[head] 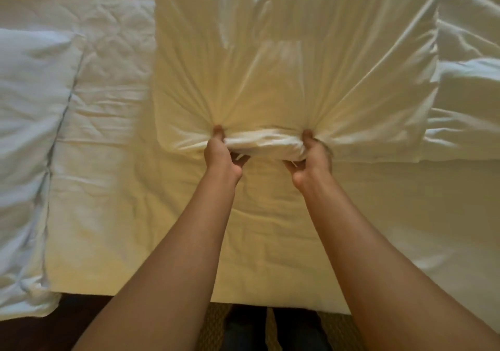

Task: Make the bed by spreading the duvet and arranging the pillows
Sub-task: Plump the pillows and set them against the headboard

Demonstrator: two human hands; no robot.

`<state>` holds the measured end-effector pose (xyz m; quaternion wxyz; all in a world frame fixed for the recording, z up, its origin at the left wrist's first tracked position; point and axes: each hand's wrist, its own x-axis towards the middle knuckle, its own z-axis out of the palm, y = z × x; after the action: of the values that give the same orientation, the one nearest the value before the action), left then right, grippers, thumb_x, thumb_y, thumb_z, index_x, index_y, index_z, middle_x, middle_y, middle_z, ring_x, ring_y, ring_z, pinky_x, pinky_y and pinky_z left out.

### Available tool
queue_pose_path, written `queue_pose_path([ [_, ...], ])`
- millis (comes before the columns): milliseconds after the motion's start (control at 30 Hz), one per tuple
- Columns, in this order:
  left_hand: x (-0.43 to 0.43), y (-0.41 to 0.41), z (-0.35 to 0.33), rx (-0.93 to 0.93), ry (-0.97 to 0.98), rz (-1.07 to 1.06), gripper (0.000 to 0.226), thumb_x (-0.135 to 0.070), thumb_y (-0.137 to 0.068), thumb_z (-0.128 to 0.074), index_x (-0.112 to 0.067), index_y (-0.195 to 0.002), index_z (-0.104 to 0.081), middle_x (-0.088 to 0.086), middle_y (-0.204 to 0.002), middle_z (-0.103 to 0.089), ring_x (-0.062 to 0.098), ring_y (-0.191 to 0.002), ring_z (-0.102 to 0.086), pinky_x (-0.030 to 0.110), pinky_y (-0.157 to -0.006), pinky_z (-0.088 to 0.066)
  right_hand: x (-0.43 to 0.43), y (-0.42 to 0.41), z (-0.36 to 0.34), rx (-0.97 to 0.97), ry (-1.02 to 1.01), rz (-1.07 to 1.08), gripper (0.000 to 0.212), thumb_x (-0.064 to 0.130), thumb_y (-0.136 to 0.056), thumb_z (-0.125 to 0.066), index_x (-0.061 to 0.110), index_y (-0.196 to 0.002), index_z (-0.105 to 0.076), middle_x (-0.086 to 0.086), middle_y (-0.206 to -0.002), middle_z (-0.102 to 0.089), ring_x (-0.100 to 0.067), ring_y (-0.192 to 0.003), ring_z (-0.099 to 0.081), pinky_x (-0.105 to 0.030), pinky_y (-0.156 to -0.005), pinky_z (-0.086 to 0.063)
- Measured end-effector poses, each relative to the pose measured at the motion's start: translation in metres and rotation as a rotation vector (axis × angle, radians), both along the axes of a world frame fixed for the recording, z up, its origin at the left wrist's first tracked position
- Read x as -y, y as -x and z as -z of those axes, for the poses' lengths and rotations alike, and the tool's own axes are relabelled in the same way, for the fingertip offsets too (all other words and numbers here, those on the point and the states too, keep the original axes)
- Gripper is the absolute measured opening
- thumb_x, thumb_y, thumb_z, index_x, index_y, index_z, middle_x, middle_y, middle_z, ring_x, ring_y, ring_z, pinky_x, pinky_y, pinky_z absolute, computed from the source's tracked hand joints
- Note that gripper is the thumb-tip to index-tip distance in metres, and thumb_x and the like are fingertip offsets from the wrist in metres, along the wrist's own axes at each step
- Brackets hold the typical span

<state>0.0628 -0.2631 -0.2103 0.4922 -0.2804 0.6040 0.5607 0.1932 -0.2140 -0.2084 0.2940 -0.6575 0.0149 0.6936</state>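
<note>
A white pillow (292, 61) lies in the middle of the bed, its near edge bunched up. My left hand (220, 151) grips that edge on the left, fingers curled under the cloth. My right hand (313, 156) grips the same edge about a hand's width to the right. Creases fan out from both grips. A white duvet (113, 177) is spread under the pillow, wrinkled on the left. A second pillow (470, 107) lies at the right, partly under the gripped one's edge.
A thick fold of white bedding (29, 145) runs down the left side and hangs past the bed's near edge. The dark floor and patterned carpet (213, 321) show below the bed edge, with my dark trouser legs (243, 329) there.
</note>
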Motion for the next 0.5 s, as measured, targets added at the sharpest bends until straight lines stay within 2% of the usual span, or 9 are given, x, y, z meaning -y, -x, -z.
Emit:
queue_pose_path([
  [33,0.004,0.0,0.001,-0.034,0.065,0.069,0.038,-0.044,-0.097,-0.056,-0.014,-0.119,-0.06,0.012,-0.122,-0.063,0.033,-0.11,-0.062,0.044,-0.074,-0.054,0.003,-0.003,0.001,0.016,0.014,-0.033,0.025,0.027,-0.094,-0.065,0.016,-0.116,-0.061,-0.01,-0.123,-0.068,-0.026,-0.105,-0.066,-0.04,-0.073,-0.057],
  [133,0.01,0.006,-0.007,-0.112,0.192,0.226,0.048,-0.059,-0.092,-0.056,-0.016,-0.112,-0.059,0.009,-0.111,-0.066,0.031,-0.101,-0.066,0.046,-0.088,-0.054,0.003,-0.007,-0.008,0.021,0.015,-0.158,0.038,0.043,-0.094,-0.063,0.018,-0.121,-0.057,-0.009,-0.119,-0.067,-0.026,-0.1,-0.066,-0.041,-0.081,-0.055],
  [233,0.024,0.008,-0.028,-0.175,0.229,0.487,0.062,-0.07,-0.091,-0.044,-0.013,-0.108,-0.063,0.007,-0.103,-0.069,0.028,-0.092,-0.067,0.039,-0.084,-0.051,0.008,-0.017,-0.027,0.057,0.0,-0.417,0.053,0.063,-0.089,-0.056,0.02,-0.121,-0.056,-0.007,-0.112,-0.067,-0.023,-0.092,-0.067,-0.04,-0.085,-0.053],
  [300,0.035,0.002,-0.048,-0.346,0.272,0.763,0.063,-0.068,-0.094,-0.038,-0.011,-0.103,-0.065,0.007,-0.101,-0.071,0.026,-0.086,-0.066,0.034,-0.076,-0.047,0.015,-0.028,-0.046,0.128,-0.016,-0.575,0.055,0.063,-0.09,-0.054,0.018,-0.12,-0.056,-0.007,-0.112,-0.068,-0.023,-0.093,-0.068,-0.039,-0.087,-0.051],
  [400,0.052,-0.003,-0.097,-0.749,0.244,1.168,0.051,-0.056,-0.098,-0.041,-0.013,-0.087,-0.067,0.01,-0.1,-0.071,0.03,-0.096,-0.064,0.034,-0.077,-0.045,0.028,-0.039,-0.098,0.247,-0.135,-0.731,0.043,0.055,-0.093,-0.056,0.019,-0.117,-0.061,-0.007,-0.116,-0.068,-0.022,-0.094,-0.065,-0.035,-0.084,-0.047],
  [433,0.055,-0.006,-0.114,-0.831,0.218,1.268,0.043,-0.05,-0.099,-0.045,-0.015,-0.089,-0.069,0.008,-0.102,-0.07,0.029,-0.101,-0.063,0.034,-0.079,-0.044,0.03,-0.044,-0.117,0.283,-0.197,-0.756,0.039,0.052,-0.094,-0.058,0.019,-0.115,-0.063,-0.006,-0.117,-0.068,-0.021,-0.094,-0.065,-0.034,-0.081,-0.046],
  [500,0.06,-0.008,-0.149,-0.956,0.177,1.392,0.036,-0.042,-0.097,-0.053,-0.015,-0.115,-0.069,0.006,-0.12,-0.067,0.026,-0.113,-0.06,0.036,-0.09,-0.047,0.035,-0.051,-0.156,0.327,-0.319,-0.806,0.04,0.048,-0.094,-0.06,0.015,-0.117,-0.065,-0.006,-0.116,-0.068,-0.019,-0.094,-0.063,-0.031,-0.077,-0.046],
])
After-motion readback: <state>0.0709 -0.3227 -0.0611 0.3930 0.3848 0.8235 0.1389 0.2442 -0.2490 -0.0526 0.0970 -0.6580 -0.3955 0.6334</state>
